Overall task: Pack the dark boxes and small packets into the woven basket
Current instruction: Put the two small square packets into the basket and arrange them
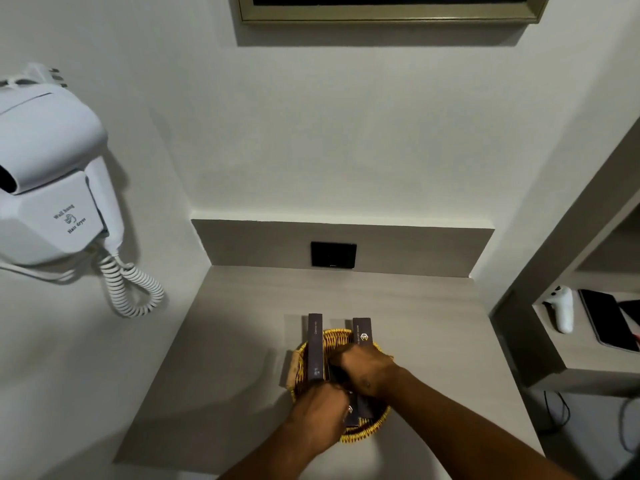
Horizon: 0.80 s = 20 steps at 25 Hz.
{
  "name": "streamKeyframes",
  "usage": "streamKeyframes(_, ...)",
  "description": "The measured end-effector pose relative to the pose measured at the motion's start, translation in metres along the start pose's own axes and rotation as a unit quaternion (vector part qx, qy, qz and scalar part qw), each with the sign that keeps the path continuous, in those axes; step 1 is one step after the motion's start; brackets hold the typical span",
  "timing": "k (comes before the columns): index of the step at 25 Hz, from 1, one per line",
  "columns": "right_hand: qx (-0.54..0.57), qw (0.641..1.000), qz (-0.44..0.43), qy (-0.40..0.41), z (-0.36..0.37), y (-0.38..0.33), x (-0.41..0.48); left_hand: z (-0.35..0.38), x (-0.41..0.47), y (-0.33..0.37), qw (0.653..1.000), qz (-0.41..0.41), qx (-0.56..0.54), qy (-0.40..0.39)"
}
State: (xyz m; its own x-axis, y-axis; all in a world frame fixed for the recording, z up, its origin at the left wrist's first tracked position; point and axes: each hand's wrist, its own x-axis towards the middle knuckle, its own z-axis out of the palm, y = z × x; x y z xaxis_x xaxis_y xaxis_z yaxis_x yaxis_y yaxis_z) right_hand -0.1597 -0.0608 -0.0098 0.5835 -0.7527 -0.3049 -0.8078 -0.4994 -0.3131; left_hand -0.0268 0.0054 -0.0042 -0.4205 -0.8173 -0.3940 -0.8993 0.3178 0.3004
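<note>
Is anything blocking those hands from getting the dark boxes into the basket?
Nothing visible does. Both the left hand and the right hand are already over the woven basket, and the tall dark boxes stand inside it. The counter around the basket shows no obstacle.

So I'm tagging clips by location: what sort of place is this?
Probably a hotel room: a wall-hung hair dryer, dark branded boxes standing in a woven basket, and a built-in counter below a framed mirror or picture.
</note>
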Motion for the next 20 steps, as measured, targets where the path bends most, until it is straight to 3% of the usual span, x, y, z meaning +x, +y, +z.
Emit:
streamKeyframes(6, -0.006, 0.999, 0.016, -0.046, 0.006, -0.001, 0.006, 0.005, 0.004, 0.003, 0.999, -0.033, 0.003, -0.043)
streamKeyframes(14, 0.005, 0.998, 0.023, -0.055, -0.004, -0.006, 0.004, -0.005, 0.003, 0.003, 0.998, 0.008, 0.027, -0.049)
streamKeyframes(16, 0.034, 0.999, 0.019, -0.003, -0.016, -0.005, -0.005, -0.015, -0.001, -0.003, 0.999, 0.044, 0.021, 0.012)
streamKeyframes(18, 0.090, 0.991, 0.056, 0.083, -0.028, 0.006, -0.019, -0.030, -0.002, -0.021, 0.986, 0.073, -0.018, 0.146)
streamKeyframes(20, 0.140, 0.969, 0.147, 0.144, -0.035, 0.026, -0.040, -0.043, 0.000, -0.055, 0.955, 0.066, -0.031, 0.288)
